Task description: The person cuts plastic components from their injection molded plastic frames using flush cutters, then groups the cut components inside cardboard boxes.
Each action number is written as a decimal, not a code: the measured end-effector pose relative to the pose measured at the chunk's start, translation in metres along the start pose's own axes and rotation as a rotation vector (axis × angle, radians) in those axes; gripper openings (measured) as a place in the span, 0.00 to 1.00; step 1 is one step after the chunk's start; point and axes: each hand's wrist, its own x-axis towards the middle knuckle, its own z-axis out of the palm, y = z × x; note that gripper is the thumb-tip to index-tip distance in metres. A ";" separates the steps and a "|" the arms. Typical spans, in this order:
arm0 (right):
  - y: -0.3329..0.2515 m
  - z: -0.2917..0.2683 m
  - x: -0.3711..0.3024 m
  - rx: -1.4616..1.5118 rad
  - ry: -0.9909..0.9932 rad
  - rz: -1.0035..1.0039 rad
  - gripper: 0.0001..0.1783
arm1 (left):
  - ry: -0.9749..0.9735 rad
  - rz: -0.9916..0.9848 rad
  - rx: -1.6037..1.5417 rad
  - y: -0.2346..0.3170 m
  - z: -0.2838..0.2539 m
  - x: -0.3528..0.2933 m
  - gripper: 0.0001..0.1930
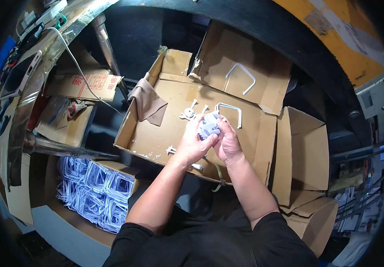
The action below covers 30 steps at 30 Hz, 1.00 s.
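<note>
Here, the white part [208,126] sits between fingers [227,129].

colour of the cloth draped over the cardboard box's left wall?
Greyish-brown cloth; shows best in the head view.

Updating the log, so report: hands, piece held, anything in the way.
Left hand and right hand gripping pale object, shape partly hidden. Held over cardboard tray. Loose white pieces close by in tray.
</note>
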 end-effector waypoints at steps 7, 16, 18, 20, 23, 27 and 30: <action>0.009 0.001 -0.001 0.092 0.142 0.116 0.18 | 0.046 0.050 0.173 -0.002 0.006 -0.007 0.37; 0.039 -0.012 0.004 -0.128 0.158 -0.125 0.19 | -0.015 0.129 -0.528 -0.029 0.022 -0.007 0.40; 0.033 -0.003 0.000 -0.168 0.111 -0.187 0.20 | -0.077 0.059 -0.524 -0.006 0.019 -0.008 0.42; 0.032 -0.004 0.000 -0.217 0.081 -0.257 0.20 | -0.093 0.022 -0.510 -0.012 0.016 -0.007 0.42; 0.036 -0.002 -0.007 -0.200 0.091 -0.280 0.22 | -0.019 0.040 -0.520 -0.009 0.024 -0.009 0.39; 0.029 -0.015 -0.016 -0.066 0.144 -0.225 0.23 | -0.068 -0.032 -0.489 -0.029 0.031 -0.007 0.36; 0.024 -0.029 -0.023 0.064 0.164 -0.172 0.23 | -0.090 -0.046 -0.482 -0.018 0.040 -0.009 0.35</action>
